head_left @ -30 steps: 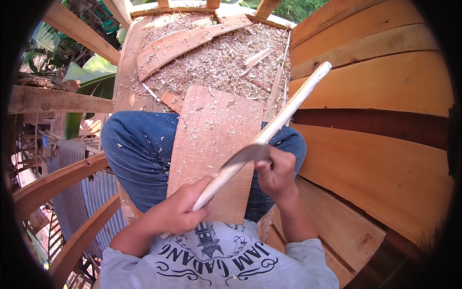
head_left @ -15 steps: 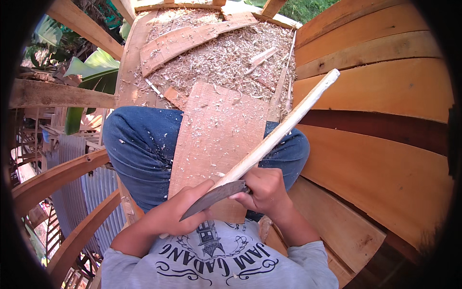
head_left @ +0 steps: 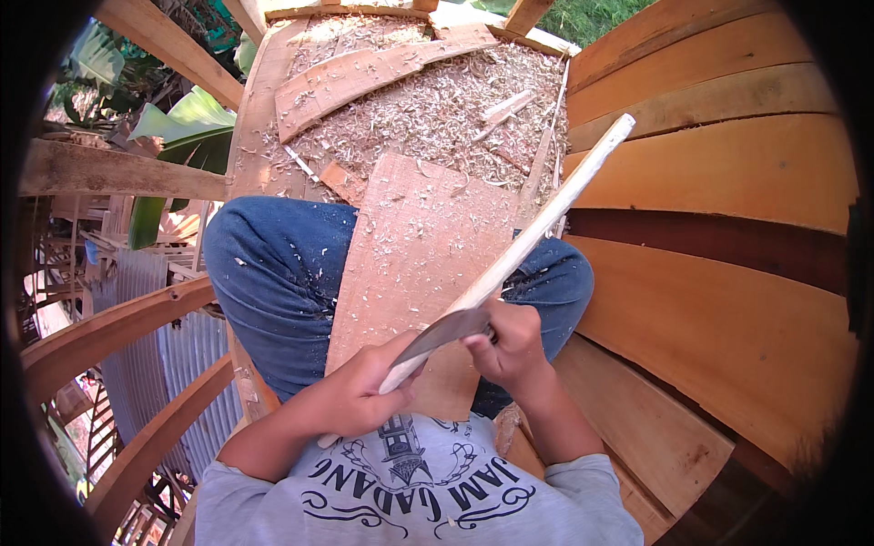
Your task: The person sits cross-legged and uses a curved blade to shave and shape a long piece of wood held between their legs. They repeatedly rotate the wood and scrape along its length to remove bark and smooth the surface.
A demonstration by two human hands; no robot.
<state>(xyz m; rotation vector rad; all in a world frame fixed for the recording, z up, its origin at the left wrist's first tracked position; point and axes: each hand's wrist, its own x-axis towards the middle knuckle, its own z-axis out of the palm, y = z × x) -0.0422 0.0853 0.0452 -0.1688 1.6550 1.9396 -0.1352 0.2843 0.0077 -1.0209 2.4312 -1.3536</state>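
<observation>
A long pale wooden stick [head_left: 537, 229] slants from my lap up to the right, its far end in the air near the plank wall. My left hand [head_left: 369, 389] is closed around its lower part, and the whittled near end pokes out past the fingers. My right hand [head_left: 512, 338] grips a dark-bladed knife [head_left: 446, 331]; its handle is hidden in the fist. The blade lies across the stick, over the part between my two hands. Beneath them a flat board [head_left: 419, 237] rests on my lap, sprinkled with shavings.
Curled wood shavings [head_left: 410, 114] cover the floor ahead, around a curved plank offcut [head_left: 364, 80] and small scraps. Wide planks [head_left: 710, 309] form a wall on my right. Wooden rails [head_left: 123, 171] run along my left, with corrugated sheets [head_left: 196, 373] and plants beyond.
The knife has moved up and to the right along the stick with my right hand, and its blade has tilted. The stick's near end now shows past my left hand.
</observation>
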